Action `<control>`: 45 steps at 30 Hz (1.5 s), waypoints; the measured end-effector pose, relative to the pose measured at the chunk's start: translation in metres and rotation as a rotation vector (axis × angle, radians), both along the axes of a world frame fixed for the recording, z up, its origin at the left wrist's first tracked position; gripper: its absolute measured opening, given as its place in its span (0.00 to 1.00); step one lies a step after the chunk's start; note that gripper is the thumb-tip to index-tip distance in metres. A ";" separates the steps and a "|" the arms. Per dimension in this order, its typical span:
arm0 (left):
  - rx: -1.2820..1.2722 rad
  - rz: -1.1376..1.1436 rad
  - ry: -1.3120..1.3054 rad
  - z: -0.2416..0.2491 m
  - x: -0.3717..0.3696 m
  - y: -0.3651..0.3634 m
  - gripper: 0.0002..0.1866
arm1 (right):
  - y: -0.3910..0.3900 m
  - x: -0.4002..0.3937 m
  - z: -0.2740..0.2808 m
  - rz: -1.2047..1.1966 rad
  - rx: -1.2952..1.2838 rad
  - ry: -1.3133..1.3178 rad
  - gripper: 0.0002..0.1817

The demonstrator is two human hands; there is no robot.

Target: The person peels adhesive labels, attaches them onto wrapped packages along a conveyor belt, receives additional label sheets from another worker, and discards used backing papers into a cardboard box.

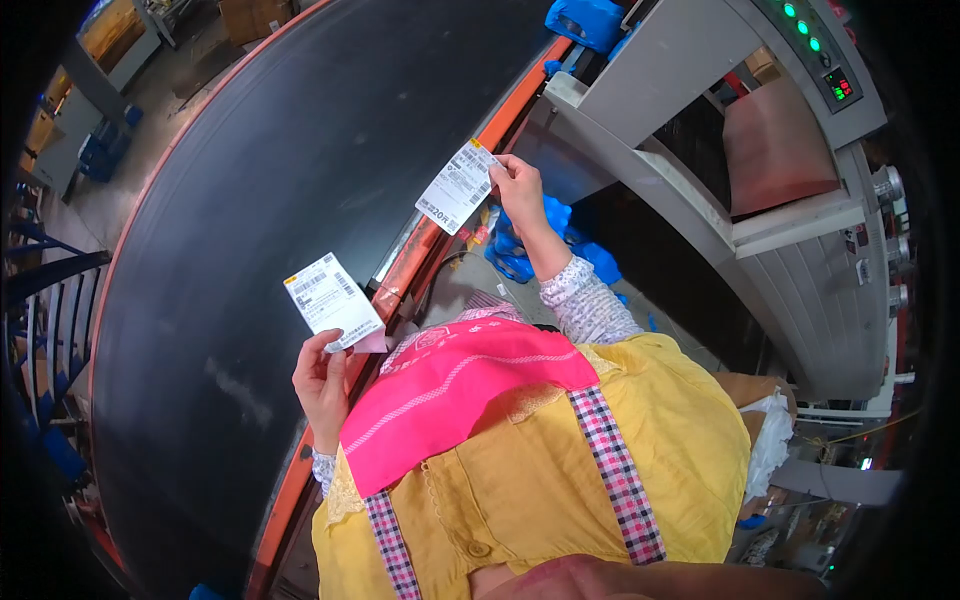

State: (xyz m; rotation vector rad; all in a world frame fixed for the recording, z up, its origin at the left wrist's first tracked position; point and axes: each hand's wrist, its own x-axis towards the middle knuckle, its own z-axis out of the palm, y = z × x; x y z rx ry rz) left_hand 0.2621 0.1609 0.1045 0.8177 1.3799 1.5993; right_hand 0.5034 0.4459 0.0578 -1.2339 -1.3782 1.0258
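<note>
My left hand (322, 385) pinches the lower corner of a white printed shipping label (332, 298), holding it over the black belt. A pinkish slip shows beneath that label's lower edge. Higher up and to the right, my right hand (519, 192) grips the right edge of a second shipping label (455, 190) between thumb and fingers. This one overlaps the orange rail (412, 262) along the belt's near side. Both labels carry barcodes, small print and a yellow-orange mark at the top, with their printed faces toward me.
A wide black conveyor belt (230, 300) curves along the left. At the right stands a grey machine (790, 285) with a reddish curtain (780, 145) in its opening and a lit control panel (822, 50). Blue plastic (590, 22) lies at the belt's far right.
</note>
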 end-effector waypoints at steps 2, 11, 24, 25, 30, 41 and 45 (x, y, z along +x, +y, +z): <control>-0.036 -0.037 0.019 0.000 -0.005 -0.011 0.09 | -0.012 -0.010 -0.002 0.016 -0.015 0.014 0.10; -0.039 -0.147 -0.049 -0.016 -0.012 -0.017 0.05 | -0.019 -0.018 -0.008 0.036 -0.018 0.002 0.09; -0.039 -0.164 -0.045 -0.017 -0.016 -0.023 0.03 | -0.017 -0.018 -0.015 -0.004 0.016 -0.028 0.10; -0.023 -0.165 -0.055 -0.017 -0.016 -0.023 0.03 | -0.017 -0.019 -0.016 -0.011 0.021 -0.033 0.10; -0.007 -0.165 -0.062 -0.019 -0.018 -0.027 0.03 | -0.007 -0.017 -0.030 -0.037 0.037 -0.049 0.10; 0.051 -0.037 -0.138 -0.043 -0.016 -0.033 0.03 | 0.032 0.003 -0.022 -0.085 0.121 -0.154 0.13; 0.070 0.079 -0.179 -0.044 -0.007 -0.014 0.03 | 0.104 0.018 -0.009 -0.107 0.189 -0.280 0.16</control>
